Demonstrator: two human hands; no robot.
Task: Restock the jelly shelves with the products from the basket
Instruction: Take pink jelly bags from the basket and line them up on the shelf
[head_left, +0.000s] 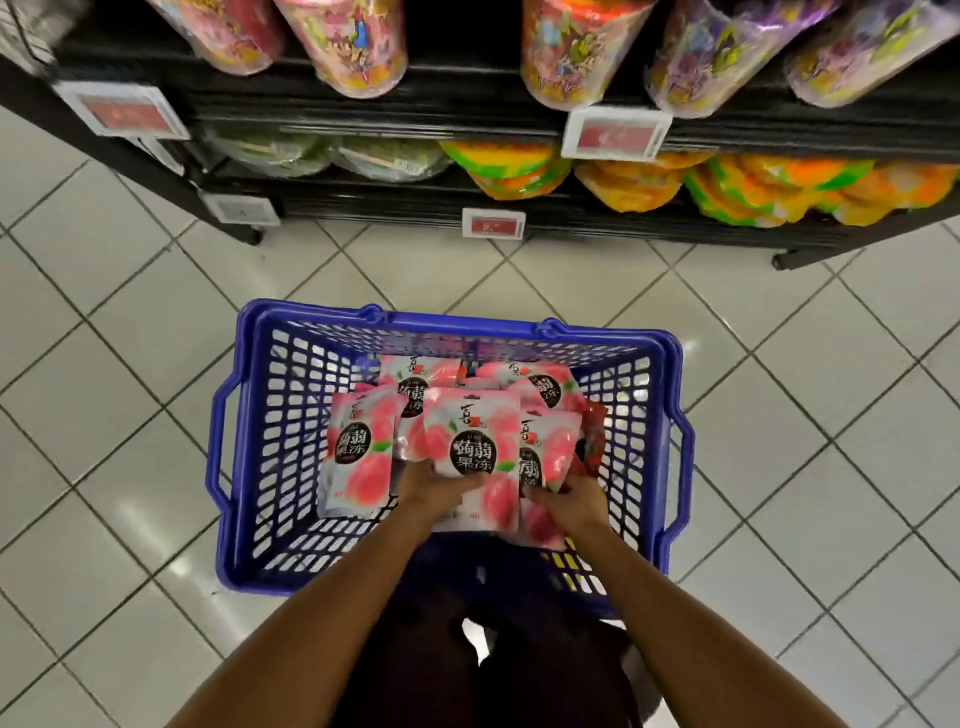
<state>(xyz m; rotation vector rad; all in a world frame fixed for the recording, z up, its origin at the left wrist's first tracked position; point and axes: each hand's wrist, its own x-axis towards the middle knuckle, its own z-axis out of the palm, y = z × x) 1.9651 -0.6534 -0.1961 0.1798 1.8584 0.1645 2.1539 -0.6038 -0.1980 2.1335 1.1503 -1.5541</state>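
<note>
Pink jelly pouches (358, 441) heaped in blue basket (457, 325) | left hand (439, 486) grips centre pouch (472, 452), right hand (574, 501) its right neighbour (548, 441) | best: lift both clear of near rim, labels upright

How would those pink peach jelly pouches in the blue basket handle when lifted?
The glossy pink plastic jelly pouch held by the left hand holds its shape, so probably soft but well filled. Its sheen suggests slipperiness. Flat-sided, it seems unlikely to roll in the blue plastic basket.
</note>
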